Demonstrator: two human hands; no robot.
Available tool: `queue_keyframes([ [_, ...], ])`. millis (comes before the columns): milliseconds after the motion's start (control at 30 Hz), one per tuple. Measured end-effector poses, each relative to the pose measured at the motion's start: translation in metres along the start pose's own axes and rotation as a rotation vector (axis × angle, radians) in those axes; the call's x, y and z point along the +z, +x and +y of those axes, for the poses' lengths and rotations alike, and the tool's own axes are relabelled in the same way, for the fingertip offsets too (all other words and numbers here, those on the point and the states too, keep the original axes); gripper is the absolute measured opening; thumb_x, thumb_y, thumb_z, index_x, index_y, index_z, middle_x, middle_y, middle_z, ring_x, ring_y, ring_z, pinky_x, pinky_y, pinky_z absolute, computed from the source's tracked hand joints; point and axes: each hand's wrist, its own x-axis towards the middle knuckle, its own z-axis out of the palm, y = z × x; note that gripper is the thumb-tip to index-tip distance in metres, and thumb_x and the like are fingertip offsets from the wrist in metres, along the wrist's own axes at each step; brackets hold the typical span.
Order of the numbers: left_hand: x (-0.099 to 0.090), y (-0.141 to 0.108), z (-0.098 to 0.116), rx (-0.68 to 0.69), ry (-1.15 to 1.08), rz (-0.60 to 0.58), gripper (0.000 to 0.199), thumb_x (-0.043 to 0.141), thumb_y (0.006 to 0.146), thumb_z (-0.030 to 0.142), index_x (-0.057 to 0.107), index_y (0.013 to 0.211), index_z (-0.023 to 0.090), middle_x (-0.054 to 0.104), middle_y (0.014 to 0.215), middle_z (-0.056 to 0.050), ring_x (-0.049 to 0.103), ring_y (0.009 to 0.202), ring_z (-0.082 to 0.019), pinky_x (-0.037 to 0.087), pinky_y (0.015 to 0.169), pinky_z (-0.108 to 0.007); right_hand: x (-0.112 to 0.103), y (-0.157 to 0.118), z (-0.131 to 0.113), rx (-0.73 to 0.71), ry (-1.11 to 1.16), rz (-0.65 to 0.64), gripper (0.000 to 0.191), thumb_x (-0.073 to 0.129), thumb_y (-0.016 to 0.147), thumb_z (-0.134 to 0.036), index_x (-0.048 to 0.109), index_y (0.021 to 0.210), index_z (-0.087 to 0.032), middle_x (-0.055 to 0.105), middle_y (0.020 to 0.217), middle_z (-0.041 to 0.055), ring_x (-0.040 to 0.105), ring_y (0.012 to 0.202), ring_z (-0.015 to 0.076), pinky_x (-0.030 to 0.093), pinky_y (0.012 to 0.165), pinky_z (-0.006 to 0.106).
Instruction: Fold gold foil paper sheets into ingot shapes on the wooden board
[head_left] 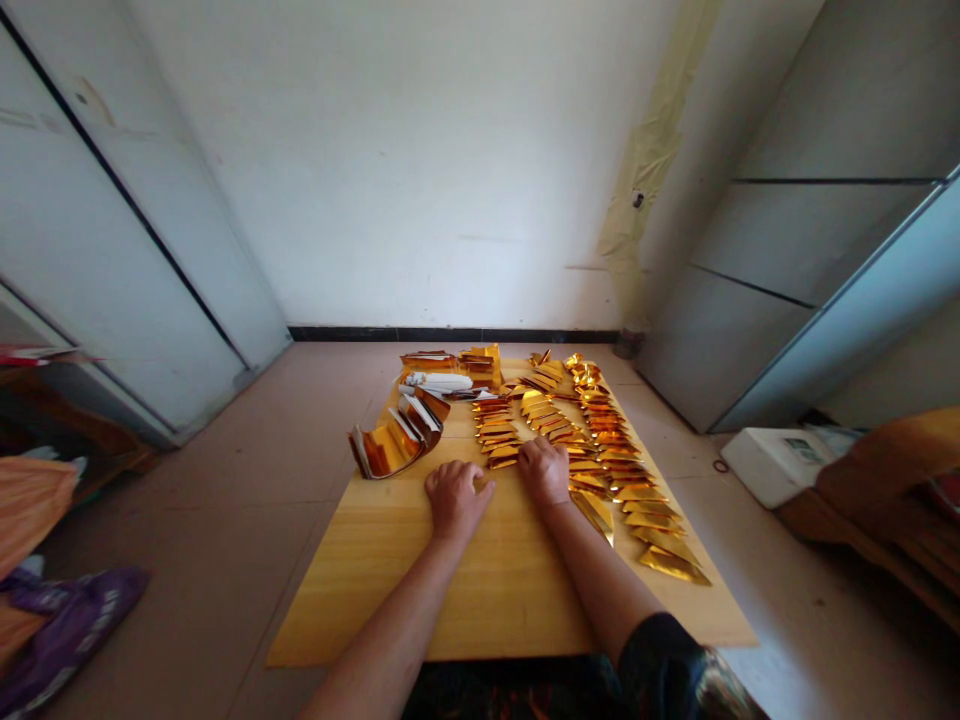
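My left hand (pixel 456 500) rests palm down on the wooden table, thumb out to the side and fingers loosely bent, with nothing visible in it. To its right, my right hand (pixel 546 470) has its fingers curled in at the near end of a short row. A folded gold foil paper (pixel 504 462) meets its fingertips there. Long overlapping rows of folded gold papers (pixel 611 450) lie beyond and to the right of that hand. Left of my left hand stands a curved stack of gold foil sheets (pixel 394 445) with white backs.
A white packet (pixel 439 382) and more gold sheets (pixel 480 358) lie at the far end of the wooden table (pixel 360 600). A grey refrigerator (pixel 787 220) and a white foam box (pixel 776 465) stand on the right. At the lower left is a purple bag (pixel 82 630).
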Motion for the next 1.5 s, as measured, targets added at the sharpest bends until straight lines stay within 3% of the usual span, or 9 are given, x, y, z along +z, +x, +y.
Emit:
queue_keyframes([
  [233,-0.001,-0.001,0.000,-0.004,-0.003,0.006,0.014,0.067,0.073,0.035,0.063,0.079,0.023,0.063,0.086,-0.001,0.052,0.092,-0.020,0.029,0.087,-0.035,0.005,0.007,0.000,0.136,-0.034,-0.043,0.018,0.051,0.085,-0.022,0.065,0.074,-0.020,0.062,0.076,0.0021,0.049,0.065,0.0119,0.020,0.065,0.028],
  [467,0.000,-0.002,0.000,-0.006,-0.008,-0.007,0.014,0.067,0.072,0.034,0.062,0.079,0.023,0.063,0.087,-0.002,0.052,0.093,-0.020,0.029,0.089,-0.035,0.012,0.011,-0.007,0.163,-0.056,-0.081,0.016,0.051,0.084,-0.025,0.064,0.079,-0.019,0.063,0.078,0.0029,0.052,0.071,0.0132,0.021,0.066,0.028],
  [700,-0.001,-0.001,0.001,-0.009,-0.007,-0.003,0.013,0.065,0.073,0.034,0.063,0.079,0.023,0.064,0.088,-0.002,0.052,0.094,-0.020,0.030,0.089,-0.036,0.009,0.007,-0.012,0.115,-0.083,-0.104,0.015,0.050,0.084,-0.027,0.063,0.089,-0.021,0.064,0.083,0.0039,0.054,0.074,0.0153,0.022,0.069,0.029],
  [900,-0.001,-0.002,-0.002,0.033,-0.048,0.046,0.006,0.060,0.076,0.025,0.062,0.081,0.022,0.064,0.088,-0.002,0.053,0.093,-0.019,0.035,0.084,-0.032,0.001,-0.007,-0.017,0.010,-0.053,-0.073,0.016,0.049,0.085,-0.022,0.062,0.093,-0.020,0.065,0.078,0.0040,0.054,0.072,0.0156,0.023,0.070,0.030],
  [1067,-0.029,0.000,-0.027,0.144,0.068,0.104,0.012,0.052,0.082,0.024,0.063,0.082,0.022,0.065,0.091,-0.004,0.053,0.093,-0.020,0.036,0.084,-0.033,-0.006,-0.027,-0.017,-0.275,0.003,-0.088,0.019,0.046,0.084,-0.013,0.063,0.087,-0.020,0.064,0.076,0.0026,0.052,0.069,0.0138,0.024,0.071,0.029],
  [1267,-0.070,0.021,-0.079,0.057,0.366,0.158,0.019,0.054,0.080,0.029,0.064,0.092,0.020,0.063,0.106,-0.010,0.049,0.108,-0.029,0.028,0.096,-0.046,-0.011,-0.036,-0.018,-0.412,0.001,-0.145,0.017,0.046,0.084,-0.013,0.061,0.079,-0.019,0.062,0.073,0.0014,0.049,0.065,0.0128,0.024,0.068,0.028],
  [1400,-0.071,0.032,-0.093,0.036,0.436,0.006,0.018,0.058,0.076,0.029,0.065,0.086,0.016,0.065,0.097,-0.012,0.048,0.111,-0.032,0.014,0.105,-0.053,-0.010,-0.034,-0.019,-0.406,-0.018,-0.157,0.016,0.047,0.085,-0.014,0.061,0.079,-0.018,0.062,0.074,0.0018,0.049,0.064,0.0123,0.024,0.065,0.028],
  [1500,-0.067,0.033,-0.093,0.044,0.450,-0.071,0.018,0.047,0.080,0.015,0.065,0.079,0.016,0.067,0.086,-0.010,0.054,0.101,-0.027,0.006,0.107,-0.055,-0.010,-0.034,-0.019,-0.409,-0.038,-0.165,0.017,0.046,0.086,-0.014,0.061,0.078,-0.018,0.062,0.074,0.0020,0.050,0.064,0.0121,0.024,0.064,0.028],
])
